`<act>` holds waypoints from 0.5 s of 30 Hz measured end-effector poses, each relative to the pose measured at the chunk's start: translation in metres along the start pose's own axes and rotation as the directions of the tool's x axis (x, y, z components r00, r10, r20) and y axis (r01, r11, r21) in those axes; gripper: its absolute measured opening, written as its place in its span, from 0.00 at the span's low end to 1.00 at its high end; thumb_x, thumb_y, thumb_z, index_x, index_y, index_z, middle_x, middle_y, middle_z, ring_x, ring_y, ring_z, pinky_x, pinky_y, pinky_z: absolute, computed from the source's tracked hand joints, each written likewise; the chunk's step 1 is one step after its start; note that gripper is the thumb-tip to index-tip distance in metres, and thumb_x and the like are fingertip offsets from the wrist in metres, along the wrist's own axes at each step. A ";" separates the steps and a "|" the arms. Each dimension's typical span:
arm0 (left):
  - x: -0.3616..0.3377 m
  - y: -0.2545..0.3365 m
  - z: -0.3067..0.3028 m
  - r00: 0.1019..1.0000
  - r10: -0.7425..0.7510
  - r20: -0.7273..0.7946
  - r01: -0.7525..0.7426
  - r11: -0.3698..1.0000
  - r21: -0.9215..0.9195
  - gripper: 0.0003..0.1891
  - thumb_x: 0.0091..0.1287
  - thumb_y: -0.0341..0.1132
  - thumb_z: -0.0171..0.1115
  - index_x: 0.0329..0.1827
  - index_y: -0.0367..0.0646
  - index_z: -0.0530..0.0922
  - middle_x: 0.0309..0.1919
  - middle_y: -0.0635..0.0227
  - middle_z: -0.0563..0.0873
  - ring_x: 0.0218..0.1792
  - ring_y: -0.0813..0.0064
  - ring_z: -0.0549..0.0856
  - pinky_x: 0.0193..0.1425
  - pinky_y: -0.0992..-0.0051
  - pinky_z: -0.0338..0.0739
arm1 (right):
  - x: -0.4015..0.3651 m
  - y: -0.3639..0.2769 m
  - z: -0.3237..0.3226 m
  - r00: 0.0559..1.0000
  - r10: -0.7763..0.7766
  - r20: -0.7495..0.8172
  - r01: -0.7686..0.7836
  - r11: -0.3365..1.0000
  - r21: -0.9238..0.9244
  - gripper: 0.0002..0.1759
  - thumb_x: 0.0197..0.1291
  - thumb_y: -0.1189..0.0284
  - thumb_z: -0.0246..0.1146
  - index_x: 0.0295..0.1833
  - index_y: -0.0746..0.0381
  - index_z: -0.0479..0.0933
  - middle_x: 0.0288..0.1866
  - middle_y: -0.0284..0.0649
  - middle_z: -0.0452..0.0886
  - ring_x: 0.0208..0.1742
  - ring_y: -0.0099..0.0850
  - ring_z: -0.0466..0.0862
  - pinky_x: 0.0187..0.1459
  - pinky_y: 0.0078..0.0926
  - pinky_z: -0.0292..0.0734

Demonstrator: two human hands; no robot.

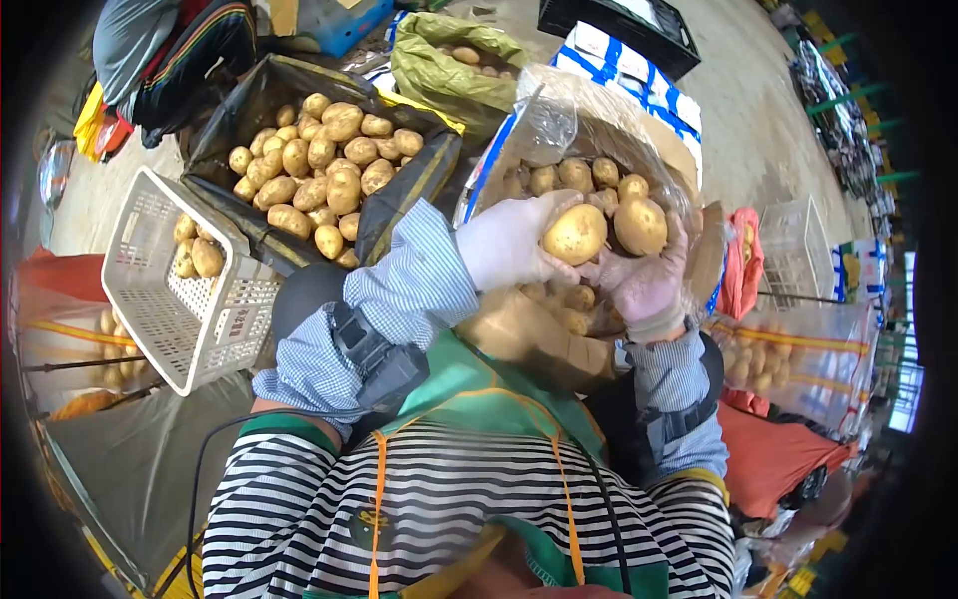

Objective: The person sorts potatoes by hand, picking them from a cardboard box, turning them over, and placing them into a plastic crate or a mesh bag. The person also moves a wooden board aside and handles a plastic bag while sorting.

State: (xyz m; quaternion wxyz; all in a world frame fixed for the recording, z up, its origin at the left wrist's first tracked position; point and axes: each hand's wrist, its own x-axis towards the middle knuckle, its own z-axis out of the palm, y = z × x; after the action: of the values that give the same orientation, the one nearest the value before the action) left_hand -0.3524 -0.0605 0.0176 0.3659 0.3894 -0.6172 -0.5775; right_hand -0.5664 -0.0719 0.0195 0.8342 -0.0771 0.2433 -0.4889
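Note:
My gloved left hand [507,243] is closed around a large pale potato [576,235], held over a cardboard box [564,334] lined with clear plastic. Close beside it, my gloved right hand [647,290] grips another potato [640,226] from below and the right side. Under and behind both hands, several smaller potatoes [574,176] lie inside the lined box. To the left, a dark-lined crate [222,125] holds a heap of potatoes [342,188].
A tilted white plastic basket [195,329] with a few potatoes stands at left. Behind is an open green sack [419,75] of potatoes, near a black crate [654,40]. On the right are a red net bag [740,265] and a clear bag [818,349]. Another person [190,60] is at upper left.

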 end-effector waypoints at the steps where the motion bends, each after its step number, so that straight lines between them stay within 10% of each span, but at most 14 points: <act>1: 0.000 0.007 0.001 0.996 -0.090 0.025 0.076 0.938 0.339 0.42 0.51 0.29 0.78 0.70 0.35 0.65 0.64 0.60 0.77 0.61 0.73 0.79 0.63 0.71 0.76 | 0.002 -0.002 -0.006 0.996 0.067 0.056 -0.068 0.997 0.022 0.38 0.61 0.42 0.57 0.69 0.54 0.68 0.72 0.46 0.67 0.72 0.50 0.66 0.61 0.67 0.69; 2: 0.002 0.015 0.002 0.984 -0.176 0.016 0.126 0.760 0.637 0.41 0.52 0.28 0.78 0.69 0.32 0.66 0.63 0.60 0.78 0.59 0.73 0.80 0.61 0.71 0.77 | 0.005 -0.004 -0.009 0.984 0.134 0.114 -0.139 0.990 0.035 0.38 0.61 0.42 0.57 0.70 0.53 0.67 0.73 0.46 0.65 0.74 0.49 0.63 0.63 0.71 0.66; 4: 0.006 0.001 0.008 0.974 -0.223 -0.033 0.199 0.779 0.595 0.42 0.52 0.31 0.78 0.71 0.37 0.65 0.61 0.57 0.80 0.54 0.67 0.84 0.57 0.69 0.80 | 0.010 -0.008 -0.012 0.987 0.123 0.107 -0.123 0.992 -0.007 0.39 0.61 0.41 0.56 0.71 0.52 0.66 0.72 0.46 0.66 0.73 0.49 0.64 0.63 0.72 0.64; 6: 0.011 -0.029 0.012 0.997 -0.048 -0.057 0.039 0.989 -0.143 0.44 0.53 0.33 0.77 0.73 0.40 0.64 0.64 0.54 0.77 0.58 0.67 0.82 0.59 0.70 0.78 | 0.017 -0.015 -0.017 0.976 0.147 0.163 -0.156 0.987 0.043 0.38 0.62 0.41 0.54 0.71 0.53 0.65 0.71 0.45 0.67 0.72 0.49 0.64 0.64 0.70 0.65; 8: 0.016 -0.029 0.011 0.998 0.042 -0.050 -0.052 0.972 -0.229 0.43 0.54 0.30 0.76 0.74 0.39 0.62 0.68 0.56 0.73 0.64 0.71 0.77 0.63 0.71 0.75 | 0.019 -0.014 -0.008 0.990 0.103 0.092 -0.109 0.992 0.066 0.39 0.62 0.41 0.53 0.71 0.54 0.65 0.71 0.45 0.67 0.71 0.50 0.66 0.63 0.68 0.67; 10: 0.015 -0.006 0.007 0.994 -0.066 -0.084 0.098 0.877 0.471 0.41 0.56 0.24 0.73 0.72 0.30 0.61 0.71 0.58 0.68 0.67 0.74 0.71 0.67 0.73 0.73 | 0.018 -0.015 0.001 0.997 0.073 0.019 -0.074 0.993 0.088 0.39 0.63 0.41 0.52 0.71 0.55 0.65 0.70 0.46 0.68 0.70 0.50 0.67 0.63 0.66 0.69; 11: 0.017 -0.011 0.009 0.993 -0.075 -0.091 0.110 0.874 0.473 0.41 0.56 0.24 0.73 0.72 0.30 0.61 0.71 0.58 0.68 0.67 0.74 0.71 0.67 0.73 0.73 | 0.015 -0.015 0.004 0.993 0.098 0.064 -0.102 0.993 0.059 0.39 0.63 0.41 0.52 0.70 0.57 0.66 0.69 0.47 0.68 0.70 0.50 0.67 0.63 0.64 0.70; 13: 0.025 -0.029 0.016 0.989 0.105 -0.106 -0.118 0.986 -0.120 0.35 0.62 0.35 0.69 0.70 0.33 0.65 0.63 0.55 0.76 0.62 0.67 0.78 0.66 0.71 0.74 | 0.013 -0.013 0.004 0.984 0.135 0.117 -0.140 0.990 0.034 0.38 0.63 0.42 0.52 0.69 0.59 0.66 0.68 0.47 0.69 0.69 0.50 0.68 0.63 0.61 0.71; 15: 0.040 -0.049 0.006 0.991 -0.076 -0.108 0.020 0.893 -0.450 0.31 0.66 0.40 0.64 0.69 0.35 0.66 0.55 0.58 0.80 0.52 0.70 0.82 0.56 0.75 0.78 | 0.012 -0.019 -0.001 0.977 0.127 -0.172 -0.133 0.991 -0.021 0.38 0.63 0.42 0.54 0.65 0.62 0.68 0.64 0.50 0.72 0.65 0.50 0.72 0.58 0.55 0.77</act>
State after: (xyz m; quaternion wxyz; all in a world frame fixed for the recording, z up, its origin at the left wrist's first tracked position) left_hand -0.3724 -0.0958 -0.0311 0.4687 0.3448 -0.4342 -0.6877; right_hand -0.5764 -0.0914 0.0219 0.8393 -0.0324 0.3259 -0.4340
